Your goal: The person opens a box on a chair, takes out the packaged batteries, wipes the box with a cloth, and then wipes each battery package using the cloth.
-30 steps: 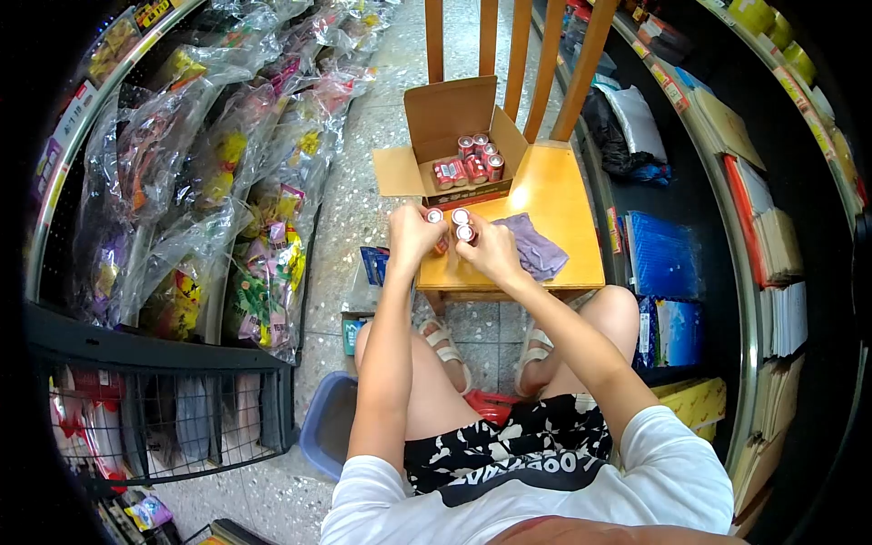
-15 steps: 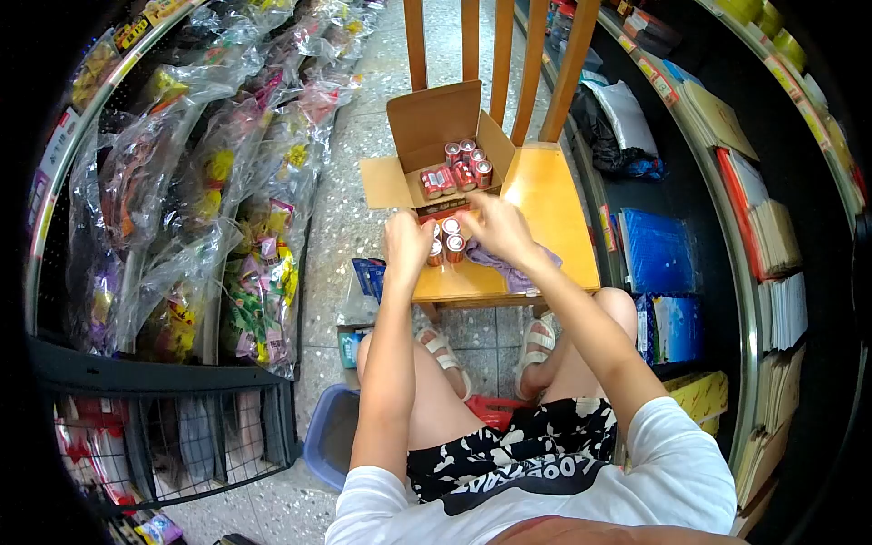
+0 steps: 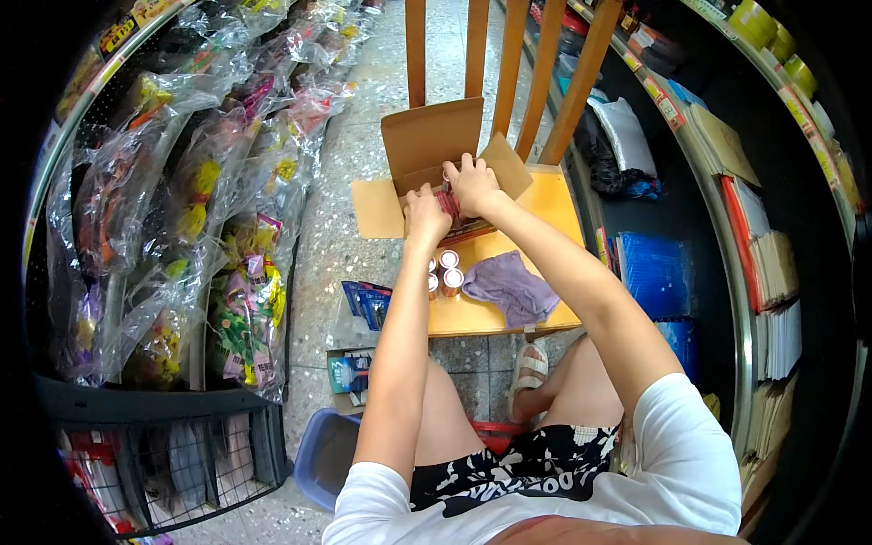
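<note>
A brown cardboard box (image 3: 431,136) with raised flaps stands on the wooden chair seat. Inside it are several small red cylinders (image 3: 451,205) with pale round ends, mostly covered by my hands. At the box's left front, my left hand (image 3: 426,216) has its fingers curled over the cylinders. My right hand (image 3: 473,187) reaches in from the right, fingers bent around the cylinders beside it. Both sets of fingertips are partly hidden. In front of the box, several more cylinders (image 3: 451,278) stand upright on the seat, partly behind my left forearm. A crumpled purple cloth (image 3: 511,289) lies beside them.
The wooden chair (image 3: 545,204) has tall back slats. Shelves of plastic-wrapped goods (image 3: 195,213) line the left, and stationery shelves (image 3: 758,236) the right. Blue packets (image 3: 368,302), a small open carton (image 3: 350,374) and a blue-purple bin (image 3: 322,459) sit low on the left.
Both hands have moved forward from the standing cylinders into the box, onto the cylinders there. The purple cloth, partly covered by my right arm before, now shows fully.
</note>
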### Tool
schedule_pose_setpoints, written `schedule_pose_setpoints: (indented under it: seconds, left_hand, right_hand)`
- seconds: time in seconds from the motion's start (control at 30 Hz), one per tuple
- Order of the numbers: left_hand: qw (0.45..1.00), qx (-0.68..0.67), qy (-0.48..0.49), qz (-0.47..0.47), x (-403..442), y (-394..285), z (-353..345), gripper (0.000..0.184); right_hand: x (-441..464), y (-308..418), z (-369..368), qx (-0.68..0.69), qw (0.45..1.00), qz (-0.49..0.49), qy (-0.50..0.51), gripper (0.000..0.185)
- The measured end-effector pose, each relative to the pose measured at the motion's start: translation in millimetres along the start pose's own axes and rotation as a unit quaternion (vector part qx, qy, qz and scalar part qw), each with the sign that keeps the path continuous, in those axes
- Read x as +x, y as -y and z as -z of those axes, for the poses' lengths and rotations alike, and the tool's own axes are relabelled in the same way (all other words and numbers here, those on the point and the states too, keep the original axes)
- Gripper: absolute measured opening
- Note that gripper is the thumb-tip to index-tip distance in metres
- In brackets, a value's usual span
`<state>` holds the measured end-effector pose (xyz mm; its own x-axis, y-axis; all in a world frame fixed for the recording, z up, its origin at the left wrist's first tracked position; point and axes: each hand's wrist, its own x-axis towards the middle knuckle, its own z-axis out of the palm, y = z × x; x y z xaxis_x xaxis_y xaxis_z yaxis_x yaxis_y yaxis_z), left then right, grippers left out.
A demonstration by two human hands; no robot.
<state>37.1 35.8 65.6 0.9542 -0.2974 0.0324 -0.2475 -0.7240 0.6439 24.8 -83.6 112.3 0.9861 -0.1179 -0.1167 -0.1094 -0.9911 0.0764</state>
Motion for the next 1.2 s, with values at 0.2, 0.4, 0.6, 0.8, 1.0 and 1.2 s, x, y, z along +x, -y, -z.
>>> schedule_pose_setpoints:
  seconds: [0.2, 0.4, 0.6, 0.8, 1.0, 1.2]
  left_hand:
    - [0.999, 0.024, -0.018, -0.037, 14, 14, -17, 0.062]
    - [0.999, 0.031, 0.035, -0.013, 4, -2, 1, 0.039]
    - [1.0, 0.012, 0.002, -0.025, 6, 9, -9, 0.056]
    - [0.999, -0.005, 0.011, -0.032, 0, 3, -1, 0.047]
    - [0.999, 0.042, -0.005, -0.034, -4, -3, 3, 0.068]
    - [0.992, 0.019, -0.068, -0.1, -7, 0, 10, 0.064]
  right_hand:
    - [7, -8, -14, 0.011, 0.998, 0.048, -0.033, 0.093]
    - [8, -17, -21, -0.043, 0.987, 0.149, -0.037, 0.09]
    - [5, -28, -18, -0.077, 0.966, 0.24, -0.058, 0.088]
    - [4, -25, -12, -0.069, 0.969, 0.237, -0.03, 0.085]
    - [5, -30, -19, 0.005, 0.971, 0.236, -0.045, 0.083]
    - [-1, -32, -5, 0.044, 0.965, 0.244, -0.087, 0.08]
